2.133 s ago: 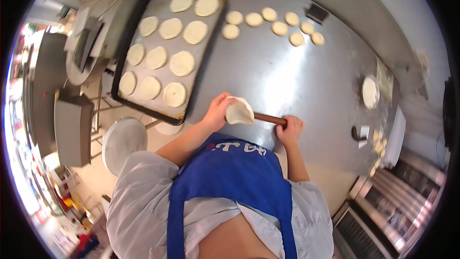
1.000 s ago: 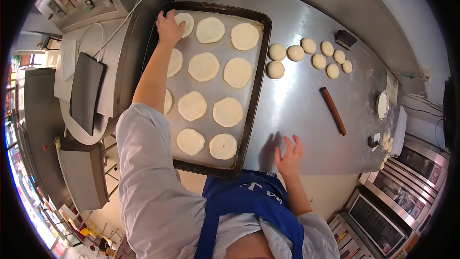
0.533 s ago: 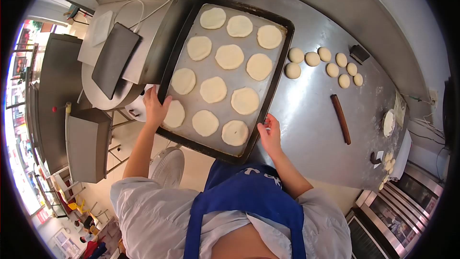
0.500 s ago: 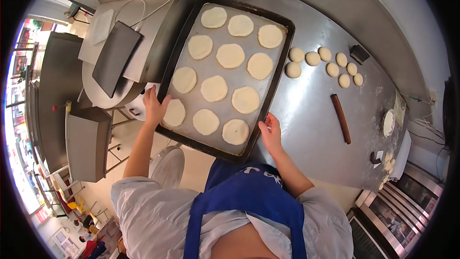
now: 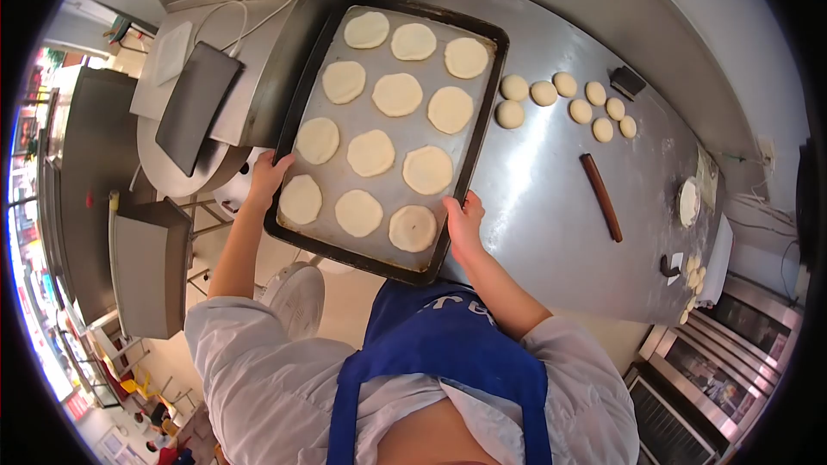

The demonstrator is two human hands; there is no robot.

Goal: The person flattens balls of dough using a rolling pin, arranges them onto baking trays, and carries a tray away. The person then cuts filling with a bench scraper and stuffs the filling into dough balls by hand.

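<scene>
A dark-rimmed baking tray point(image 5: 389, 270) carries several flat dough rounds point(image 5: 370, 152) in rows. My left hand point(image 5: 269, 176) grips the tray's left rim, with the thumb over the edge. On the opposite long side, my right hand point(image 5: 465, 220) holds the right rim near the lower corner; its fingers are partly hidden by the rim. Thicker dough pieces point(image 5: 581, 111) lie on the metal table point(image 5: 534, 215) to the right of the tray. A brown rolling pin point(image 5: 601, 197) rests on the table beyond my right hand.
A black block point(image 5: 627, 83) sits at the table's back edge. Farther right are a white bowl point(image 5: 689, 201), a dark curved tool point(image 5: 669, 267) and small dough pieces point(image 5: 693, 280). A white fan point(image 5: 295, 297) stands below the tray; a machine with a dark panel point(image 5: 198, 108) is at left.
The rolling pin and dough round have left my hands, and both hands have come to the tray's sides. Over the last half second, my right hand has closed more firmly around the rim.
</scene>
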